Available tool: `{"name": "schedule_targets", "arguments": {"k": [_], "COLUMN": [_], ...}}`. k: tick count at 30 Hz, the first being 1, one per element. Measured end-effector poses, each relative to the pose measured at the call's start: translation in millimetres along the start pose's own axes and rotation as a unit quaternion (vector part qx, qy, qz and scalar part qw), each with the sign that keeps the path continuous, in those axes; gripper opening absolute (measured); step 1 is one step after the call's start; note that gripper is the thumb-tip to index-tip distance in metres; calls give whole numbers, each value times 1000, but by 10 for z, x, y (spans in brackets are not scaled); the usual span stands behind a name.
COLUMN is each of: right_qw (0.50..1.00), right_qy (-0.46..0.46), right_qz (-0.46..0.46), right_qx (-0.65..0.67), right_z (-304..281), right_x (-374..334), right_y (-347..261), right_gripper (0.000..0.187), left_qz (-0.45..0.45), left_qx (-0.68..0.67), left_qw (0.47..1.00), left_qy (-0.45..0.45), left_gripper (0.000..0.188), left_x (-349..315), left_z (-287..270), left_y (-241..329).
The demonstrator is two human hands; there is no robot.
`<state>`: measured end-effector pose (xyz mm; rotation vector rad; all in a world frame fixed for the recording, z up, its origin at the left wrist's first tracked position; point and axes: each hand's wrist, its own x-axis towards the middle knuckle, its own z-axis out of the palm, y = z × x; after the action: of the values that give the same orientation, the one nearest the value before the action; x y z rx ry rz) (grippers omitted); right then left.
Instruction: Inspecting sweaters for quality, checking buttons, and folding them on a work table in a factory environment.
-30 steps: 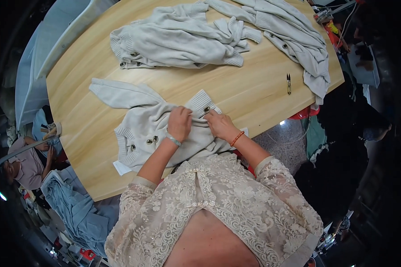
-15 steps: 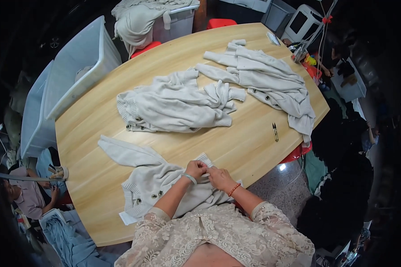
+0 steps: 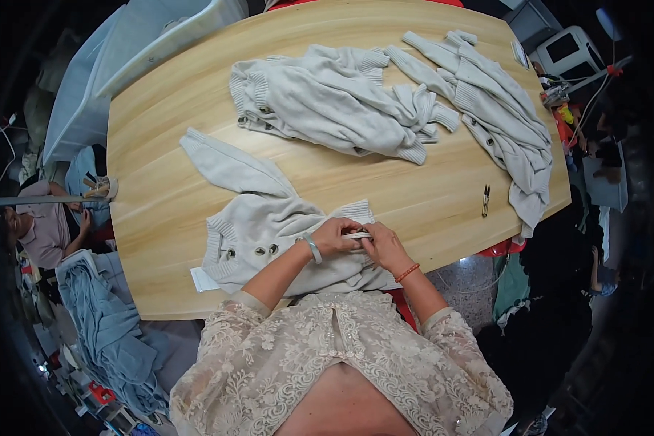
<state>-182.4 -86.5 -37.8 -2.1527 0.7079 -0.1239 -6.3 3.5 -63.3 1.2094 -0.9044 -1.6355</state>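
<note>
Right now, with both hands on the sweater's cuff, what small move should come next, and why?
Probably smooth the cuff flat. Left hand and right hand pinch it together on the sweater, whose body lies bunched near the table edge.

Your hands pinch a small white tag [image 3: 356,235] on the near cardigan. White paper slip [image 3: 198,279] pokes out under its left hem. Dark screen in a white casing [image 3: 565,48] sits past the table's far right.
</note>
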Motion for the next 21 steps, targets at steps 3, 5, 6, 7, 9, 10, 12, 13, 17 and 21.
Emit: {"name": "schedule_targets", "arguments": {"k": [3, 5, 6, 7, 9, 10, 12, 13, 17, 21], "right_qw": [998, 997, 995, 995, 998, 999, 999, 999, 989, 873], "right_qy": [-40, -50, -50, -55, -44, -33, -26, -25, -90, -158], "right_qz": [4, 15, 27, 41, 14, -8, -24, -33, 9, 218], "right_qx": [49, 64, 86, 75, 37, 29, 15, 27, 118, 407], "right_z": [75, 13, -8, -82, -110, -69, -36, -23, -61, -100], "right_x": [15, 38, 63, 68, 91, 94, 104, 108, 185, 217], "right_y": [35, 2, -10, -64, -63, -19, 12, 34, 96, 101], "right_gripper": [24, 23, 24, 23, 22, 21, 19, 19, 13, 16], "left_qz": [9, 25, -14, -56, -63, -63, -68, -73, -32, -34], "left_qx": [176, 202, 182, 158, 148, 131, 110, 105, 62, 30], "left_qw": [981, 968, 973, 976, 978, 980, 984, 985, 994, 994], "left_qy": [76, 143, 143, 137, 135, 133, 124, 115, 89, 95], "left_gripper": [27, 21, 21, 21, 20, 20, 18, 17, 15, 17], "left_x": [-62, -80, -71, -52, -40, -36, -14, -8, 4, -56], "left_z": [20, 68, 39, 51, 47, 34, -3, -17, -91, -126], "left_y": [-120, -170, -196, -118, -41, -71, -119, -126, -189, 8]}}
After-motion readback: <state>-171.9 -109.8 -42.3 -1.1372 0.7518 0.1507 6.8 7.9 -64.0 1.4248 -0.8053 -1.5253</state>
